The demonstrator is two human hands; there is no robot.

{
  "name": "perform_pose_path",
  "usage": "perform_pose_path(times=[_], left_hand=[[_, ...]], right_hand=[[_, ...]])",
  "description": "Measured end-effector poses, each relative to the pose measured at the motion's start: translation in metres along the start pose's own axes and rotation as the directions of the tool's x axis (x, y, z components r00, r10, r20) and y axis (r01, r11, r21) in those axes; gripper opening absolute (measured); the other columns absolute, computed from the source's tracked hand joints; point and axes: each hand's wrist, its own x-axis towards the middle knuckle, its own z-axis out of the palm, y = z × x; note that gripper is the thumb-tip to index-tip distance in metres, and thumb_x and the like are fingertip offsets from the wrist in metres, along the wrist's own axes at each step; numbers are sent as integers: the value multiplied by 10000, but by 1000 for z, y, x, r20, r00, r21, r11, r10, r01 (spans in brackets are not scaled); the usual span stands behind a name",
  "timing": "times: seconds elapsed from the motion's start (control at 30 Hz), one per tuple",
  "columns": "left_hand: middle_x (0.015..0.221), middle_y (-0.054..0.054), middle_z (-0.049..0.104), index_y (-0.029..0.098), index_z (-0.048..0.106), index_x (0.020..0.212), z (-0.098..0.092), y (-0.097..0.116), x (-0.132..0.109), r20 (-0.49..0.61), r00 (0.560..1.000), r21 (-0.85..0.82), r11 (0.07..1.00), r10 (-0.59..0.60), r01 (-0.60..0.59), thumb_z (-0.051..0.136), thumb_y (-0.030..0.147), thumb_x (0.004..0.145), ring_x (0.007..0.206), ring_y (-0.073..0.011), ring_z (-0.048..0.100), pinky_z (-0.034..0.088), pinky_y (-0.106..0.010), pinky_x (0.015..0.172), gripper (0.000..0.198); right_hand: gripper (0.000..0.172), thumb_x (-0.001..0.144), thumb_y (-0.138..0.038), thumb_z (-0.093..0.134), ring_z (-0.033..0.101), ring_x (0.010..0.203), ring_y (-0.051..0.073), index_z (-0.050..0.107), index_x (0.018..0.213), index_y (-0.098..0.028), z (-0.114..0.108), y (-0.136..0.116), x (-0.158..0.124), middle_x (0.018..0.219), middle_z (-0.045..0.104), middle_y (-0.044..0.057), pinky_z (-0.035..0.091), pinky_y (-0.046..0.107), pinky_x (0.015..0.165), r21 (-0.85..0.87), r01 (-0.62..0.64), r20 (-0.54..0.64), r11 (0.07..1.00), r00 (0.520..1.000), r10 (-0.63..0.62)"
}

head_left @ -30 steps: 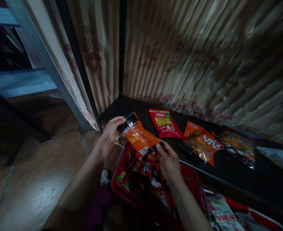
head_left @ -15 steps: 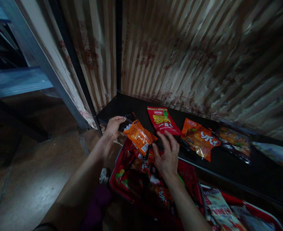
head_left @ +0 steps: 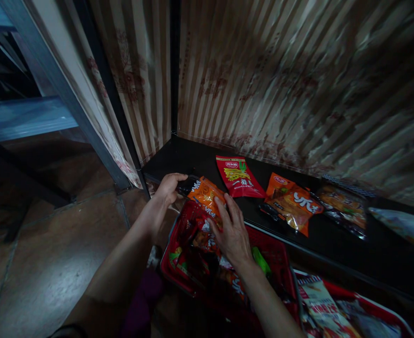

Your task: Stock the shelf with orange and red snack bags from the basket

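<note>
My left hand [head_left: 168,190] pinches the black end of an orange-and-black snack packet [head_left: 205,191], held tilted over the shelf's front edge and a red basket [head_left: 173,270]. My right hand [head_left: 231,230] has its fingers over the packet's orange right end, the thumb lower down; the fingertips' underside is hidden. On the black shelf [head_left: 164,157] behind lies a red snack packet [head_left: 237,177]. To its right is another orange snack packet [head_left: 293,204]. Several packets in orange, red and green lie inside the basket below my hands.
Further right on the shelf lie a clear-and-dark packet [head_left: 344,204] and a pale packet [head_left: 404,225]. A second red basket [head_left: 386,307] with packets stands at lower right. A striped curtain [head_left: 263,84] hangs behind, and a dark metal post [head_left: 111,89] rises at left.
My right hand has moved left and down onto the orange packet's end. The packet in my left hand has turned more level. Packets on the shelf have not moved.
</note>
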Motion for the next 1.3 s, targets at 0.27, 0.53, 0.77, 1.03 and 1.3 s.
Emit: perform_pose_path(times=[0.27, 0.53, 0.77, 1.03, 1.3], left_hand=[[718, -53, 645, 125, 630, 694, 13, 6, -17, 226, 971, -82, 995, 75, -58, 701, 263, 719, 689, -143, 619, 503, -307, 751, 157], [842, -41, 656, 155, 668, 812, 24, -13, -19, 220, 956, 100, 971, 193, -219, 774, 268, 652, 788, -134, 613, 476, -272, 755, 223], [1036, -102, 668, 180, 636, 1035, 31, -26, -36, 462, 887, 140, 987, 11, -85, 741, 348, 704, 836, -172, 637, 490, -302, 770, 386], [1104, -98, 650, 160, 618, 1100, 36, -43, -37, 600, 798, 110, 981, 61, -158, 774, 283, 668, 1011, -208, 598, 427, -349, 933, 475], [1041, -91, 672, 144, 591, 1146, 33, -49, -32, 565, 821, 169, 963, 81, -211, 798, 328, 626, 959, -210, 613, 441, -358, 902, 589]], right_hand=[[463, 852, -341, 542, 543, 1163, 258, 511, 1302, -237, -4, 6, 2, 1264, 588, 103, 422, 457, 1001, 321, -262, -98, 910, 947, 307], [434, 725, -451, 688, 628, 1000, 204, 624, 1115, -271, -11, -3, 15, 1094, 682, 19, 489, 368, 885, 861, -475, 197, 180, 639, 744], [339, 573, -395, 824, 663, 829, 153, 692, 855, -259, -22, -5, 27, 938, 715, -10, 548, 263, 698, 895, -368, 426, -253, 534, 730], [338, 580, -409, 821, 671, 799, 158, 691, 853, -260, -19, -1, 27, 926, 723, -6, 560, 259, 648, 892, -371, 431, -257, 533, 728], [317, 597, -376, 814, 662, 872, 167, 688, 865, -265, -17, -4, 25, 960, 721, -14, 541, 283, 713, 891, -399, 421, -218, 544, 726]])
